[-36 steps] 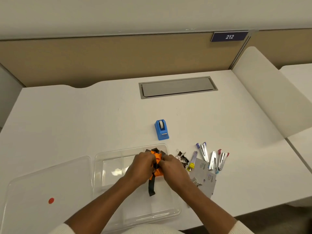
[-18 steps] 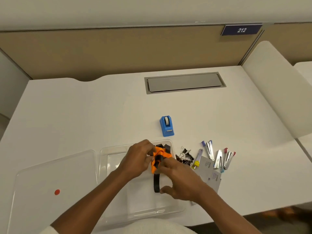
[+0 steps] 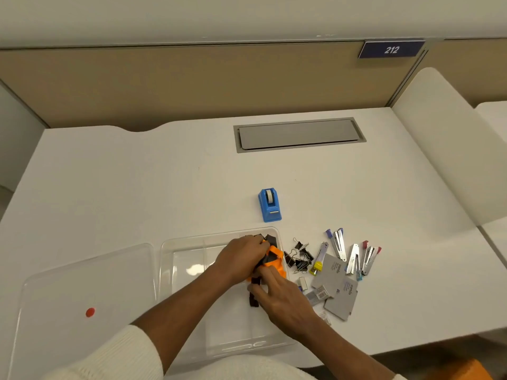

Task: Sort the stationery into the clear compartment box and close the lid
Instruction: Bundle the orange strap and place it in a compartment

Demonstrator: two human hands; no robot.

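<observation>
The clear compartment box point(image 3: 186, 248) lies open on the white desk in front of me. Its clear lid point(image 3: 82, 292), marked by a red dot, rests flat to the left. Over the box's far right compartment my left hand point(image 3: 241, 256) grips an orange and black object point(image 3: 274, 259). My right hand point(image 3: 279, 294) pinches the black strap point(image 3: 253, 298) that hangs from it. To the right of the box lie black binder clips point(image 3: 299, 256), several staple removers point(image 3: 354, 256), grey staple boxes point(image 3: 337, 286) and a yellow-tipped item point(image 3: 318, 263). A blue tape dispenser point(image 3: 270, 205) stands behind the box.
A grey cable hatch point(image 3: 299, 134) is set into the desk at the back. A beige partition point(image 3: 192, 83) with a "212" sign point(image 3: 391, 49) closes off the far side. A white divider point(image 3: 444, 138) rises on the right. The desk's front edge runs close to the box.
My hands have drawn apart: the left keeps the orange object at the box's far right corner, the right has slid down along the black strap toward me.
</observation>
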